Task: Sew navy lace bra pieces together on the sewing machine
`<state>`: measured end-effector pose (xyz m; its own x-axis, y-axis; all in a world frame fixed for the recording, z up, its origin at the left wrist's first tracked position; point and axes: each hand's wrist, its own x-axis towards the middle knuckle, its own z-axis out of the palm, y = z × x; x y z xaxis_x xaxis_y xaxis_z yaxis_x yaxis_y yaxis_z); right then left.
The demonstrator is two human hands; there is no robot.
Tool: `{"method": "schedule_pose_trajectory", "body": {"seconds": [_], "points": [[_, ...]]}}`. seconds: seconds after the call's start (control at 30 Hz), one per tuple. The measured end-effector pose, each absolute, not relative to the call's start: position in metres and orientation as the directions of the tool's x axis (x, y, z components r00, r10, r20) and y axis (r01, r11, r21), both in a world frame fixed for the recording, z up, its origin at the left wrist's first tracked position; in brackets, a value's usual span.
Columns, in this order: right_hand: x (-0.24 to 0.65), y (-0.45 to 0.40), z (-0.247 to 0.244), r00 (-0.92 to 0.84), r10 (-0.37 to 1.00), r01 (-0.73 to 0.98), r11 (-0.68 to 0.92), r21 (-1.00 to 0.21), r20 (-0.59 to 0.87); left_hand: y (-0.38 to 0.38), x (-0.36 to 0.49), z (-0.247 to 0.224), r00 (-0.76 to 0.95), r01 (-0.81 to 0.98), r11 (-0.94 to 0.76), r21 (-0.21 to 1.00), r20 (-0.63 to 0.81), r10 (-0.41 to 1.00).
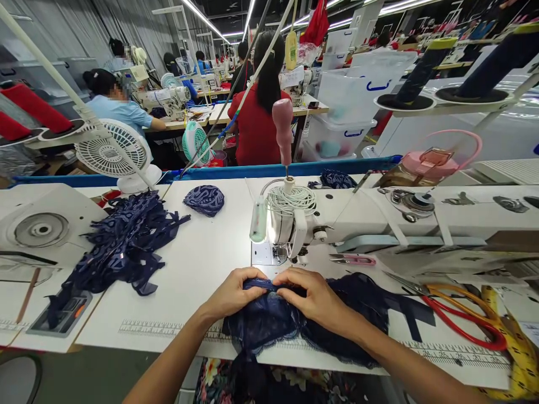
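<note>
A navy lace garment piece [269, 322], possibly a bra, lies at the table's front edge, partly hanging over it. My left hand [238, 292] pinches its upper edge between thumb and fingers. Close beside it, my right hand [309, 292] grips the same edge, fingers and thumb pressed together on the fabric. More dark fabric [362, 297] spreads to the right under my right forearm, with a strap trailing off. Just beyond my hands stands the sewing machine [290, 230], its needle area lit; the fabric edge is short of the presser foot.
Navy lace pieces [122, 241] are heaped at left, and a folded navy cup [204, 200] lies behind. Pink thread snips [352, 259], orange-and-red-handled scissors [463, 314] and a yellow tape measure [517, 348] lie right. A white fan [113, 147] stands back left; co-workers sit beyond.
</note>
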<state>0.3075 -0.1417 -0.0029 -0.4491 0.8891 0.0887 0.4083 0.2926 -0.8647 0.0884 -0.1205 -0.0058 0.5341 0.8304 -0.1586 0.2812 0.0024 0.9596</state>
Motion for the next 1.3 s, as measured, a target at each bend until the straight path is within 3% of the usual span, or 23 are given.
{"method": "schedule_pose_trajectory", "body": {"seconds": [0.13,0.3,0.37,0.53,0.7,0.93,1.13,1.3], "points": [[0.308,-0.141,-0.006,-0.440,0.892,0.437,0.314,-0.843,0.104,-0.123,0.089,-0.010,0.526,0.252,0.054,0.966,-0.183,0.830],[0.317,-0.139,-0.012,-0.306,0.949,0.379,0.053,-0.924,-0.071,-0.125,0.089,-0.012,0.490,0.255,0.045,0.966,-0.169,0.855],[0.321,-0.139,-0.013,-0.303,0.948,0.398,0.031,-0.917,-0.100,-0.125,0.090,-0.013,0.480,0.256,0.005,0.967,-0.131,0.867],[0.326,-0.144,-0.002,-0.426,0.893,0.465,0.082,-0.881,-0.142,-0.126,0.092,-0.012,0.475,0.241,-0.058,0.969,-0.065,0.878],[0.334,-0.148,0.019,-0.479,0.860,0.533,0.126,-0.837,-0.177,-0.129,0.088,-0.006,0.500,0.323,-0.044,0.945,-0.131,0.856],[0.339,-0.153,0.021,-0.479,0.872,0.552,0.207,-0.808,-0.104,-0.134,0.087,-0.005,0.508,0.354,-0.036,0.934,-0.160,0.846],[0.342,-0.156,0.016,-0.472,0.875,0.567,0.212,-0.796,-0.103,-0.139,0.090,-0.007,0.489,0.334,-0.174,0.926,-0.012,0.872],[0.333,-0.166,0.015,-0.457,0.887,0.637,0.379,-0.672,0.067,-0.142,0.092,-0.005,0.484,0.367,-0.241,0.898,0.037,0.874]]}}
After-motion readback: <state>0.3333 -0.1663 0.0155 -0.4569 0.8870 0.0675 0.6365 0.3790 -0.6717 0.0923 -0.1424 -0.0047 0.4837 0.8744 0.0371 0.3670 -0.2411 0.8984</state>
